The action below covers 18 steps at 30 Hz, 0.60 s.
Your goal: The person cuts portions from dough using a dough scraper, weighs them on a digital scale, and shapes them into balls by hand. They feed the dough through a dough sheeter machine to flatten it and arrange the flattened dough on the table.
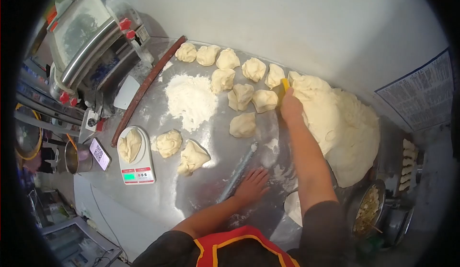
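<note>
My right hand (291, 108) is closed around a yellow-handled dough scraper (285, 85) at the left edge of a large dough mass (318, 109); the blade is mostly hidden. Fingers spread, my left hand (252, 185) lies flat on the metal table (215, 180), with nothing in it. Beside it is a thin, flour-dusted rod (239, 168). Several dough lumps sit left of the scraper, the closest being one dough lump (265, 101). On the left, a white kitchen scale (139, 175) bears a dough piece (130, 146).
A heap of flour (190, 99) lies mid-table. A long brown stick (148, 85) runs along the left side, near a machine (86, 61) and a phone (99, 153). At the right stands a bowl of chopped filling (369, 209). A wall borders the back.
</note>
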Tool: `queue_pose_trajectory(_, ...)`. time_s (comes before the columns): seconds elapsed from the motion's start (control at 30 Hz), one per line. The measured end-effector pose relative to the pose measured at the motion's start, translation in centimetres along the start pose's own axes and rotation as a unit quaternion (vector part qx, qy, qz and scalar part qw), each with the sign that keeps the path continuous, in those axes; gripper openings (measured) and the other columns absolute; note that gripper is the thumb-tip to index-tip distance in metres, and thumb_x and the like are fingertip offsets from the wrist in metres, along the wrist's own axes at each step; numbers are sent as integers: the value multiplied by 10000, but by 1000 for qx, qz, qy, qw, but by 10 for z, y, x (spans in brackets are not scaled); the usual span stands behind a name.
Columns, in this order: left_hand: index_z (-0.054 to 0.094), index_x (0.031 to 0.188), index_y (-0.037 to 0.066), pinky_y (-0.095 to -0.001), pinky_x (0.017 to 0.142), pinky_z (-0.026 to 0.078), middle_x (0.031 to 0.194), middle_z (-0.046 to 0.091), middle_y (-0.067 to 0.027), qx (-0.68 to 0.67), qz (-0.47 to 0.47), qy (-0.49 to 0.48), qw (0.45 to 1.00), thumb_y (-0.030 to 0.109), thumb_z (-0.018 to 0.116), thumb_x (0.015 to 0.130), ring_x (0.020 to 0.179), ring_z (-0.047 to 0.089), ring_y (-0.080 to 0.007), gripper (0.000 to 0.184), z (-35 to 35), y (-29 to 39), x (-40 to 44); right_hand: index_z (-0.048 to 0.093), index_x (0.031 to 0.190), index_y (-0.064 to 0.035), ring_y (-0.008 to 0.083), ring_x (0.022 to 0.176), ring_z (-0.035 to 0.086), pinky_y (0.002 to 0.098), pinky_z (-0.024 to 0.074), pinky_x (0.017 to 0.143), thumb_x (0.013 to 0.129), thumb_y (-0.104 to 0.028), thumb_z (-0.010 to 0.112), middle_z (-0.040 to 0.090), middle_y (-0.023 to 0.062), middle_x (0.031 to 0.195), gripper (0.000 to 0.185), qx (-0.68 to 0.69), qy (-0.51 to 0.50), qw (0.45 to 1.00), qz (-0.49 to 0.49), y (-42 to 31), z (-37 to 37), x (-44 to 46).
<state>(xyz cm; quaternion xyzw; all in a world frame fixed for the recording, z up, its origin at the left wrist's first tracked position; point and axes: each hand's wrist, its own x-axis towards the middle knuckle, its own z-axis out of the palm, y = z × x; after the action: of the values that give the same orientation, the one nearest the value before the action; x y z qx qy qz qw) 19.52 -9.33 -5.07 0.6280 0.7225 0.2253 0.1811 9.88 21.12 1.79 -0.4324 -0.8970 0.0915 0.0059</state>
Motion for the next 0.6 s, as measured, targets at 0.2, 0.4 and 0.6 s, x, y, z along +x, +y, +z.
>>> queue_pose_trajectory(0.2, 432, 1293, -13, -435, 1125, 168, 1380, 405, -152, -23, -5, 23, 999, 372, 456, 918, 1329, 307, -282, 538, 1, 5, 1, 365, 1227, 32, 427, 952, 588, 449, 467, 843, 798, -104, 565, 608, 281, 999, 492, 167, -14, 985, 44, 61, -71, -50)
queue_pose_trajectory(0.4, 420, 1289, -24, -438, 1106, 217, 1353, 418, -169, -85, 8, 91, 992, 307, 532, 895, 1299, 338, -307, 527, -17, 9, -5, 373, 1313, 105, 325, 1128, 504, 384, 399, 957, 888, -385, 569, 509, 237, 1234, 678, 394, 102, 899, 163, 211, -60, -44)
queue_pose_trajectory(0.6, 407, 1315, 9, -440, 1076, 270, 1379, 388, -180, -179, -35, 162, 970, 325, 553, 884, 1278, 355, -332, 554, -31, -8, -19, 308, 1345, 87, 351, 1233, 427, 397, 356, 1012, 866, -154, 604, 401, 262, 1341, 612, 50, 297, 949, -94, 110, -76, -159)
